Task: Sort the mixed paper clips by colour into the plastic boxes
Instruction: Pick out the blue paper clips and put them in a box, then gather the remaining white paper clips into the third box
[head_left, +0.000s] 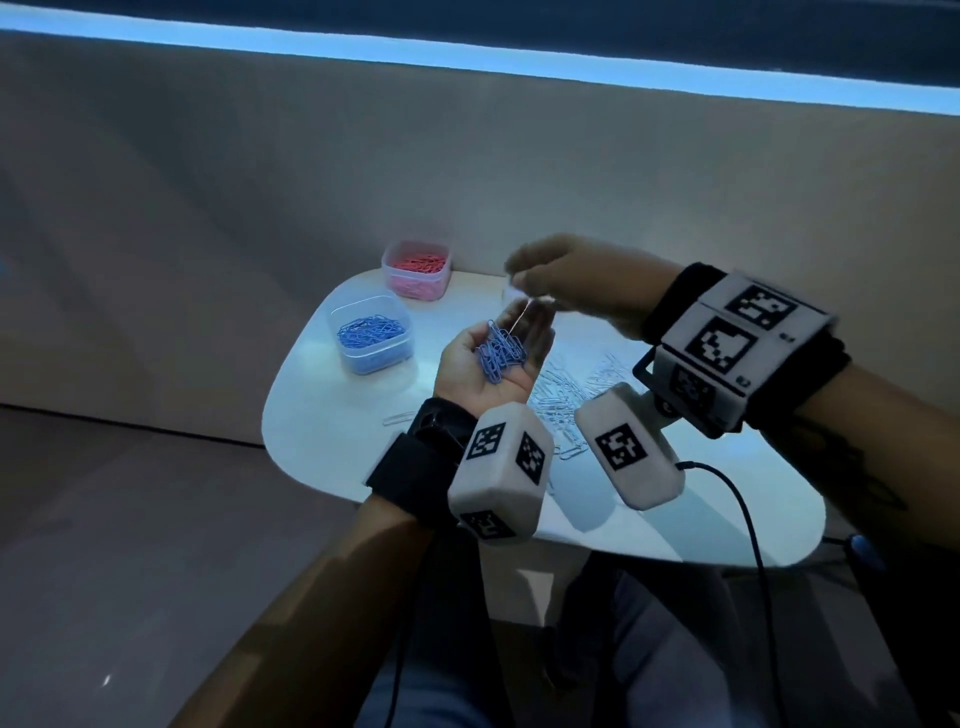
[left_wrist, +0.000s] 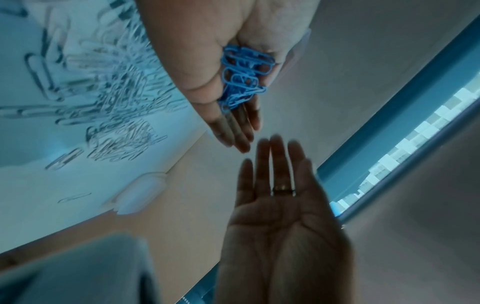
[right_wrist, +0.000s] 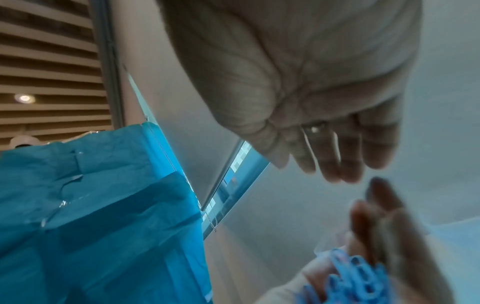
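Note:
My left hand (head_left: 511, 338) lies palm up above the white table (head_left: 332, 431), cupping a bunch of blue paper clips (head_left: 500, 356) on loosely bent fingers. In the left wrist view the blue clips (left_wrist: 244, 76) sit in that palm. My right hand (head_left: 545, 283) hovers, blurred, just above the left fingertips; its fingers (left_wrist: 275, 156) are stretched out, a ring on one, and its palm is bare. A thin pale streak hangs under it in the head view. The blue-clip box (head_left: 376, 358) and the pink-clip box (head_left: 415, 291) stand at the table's far left.
A heap of pale silvery clips (head_left: 566, 400) is spread over the table under and right of my hands, and one stray clip (head_left: 400, 418) lies near the left edge. A small pale plastic piece (left_wrist: 140, 191) sits by the table's far edge. Cables hang off the front.

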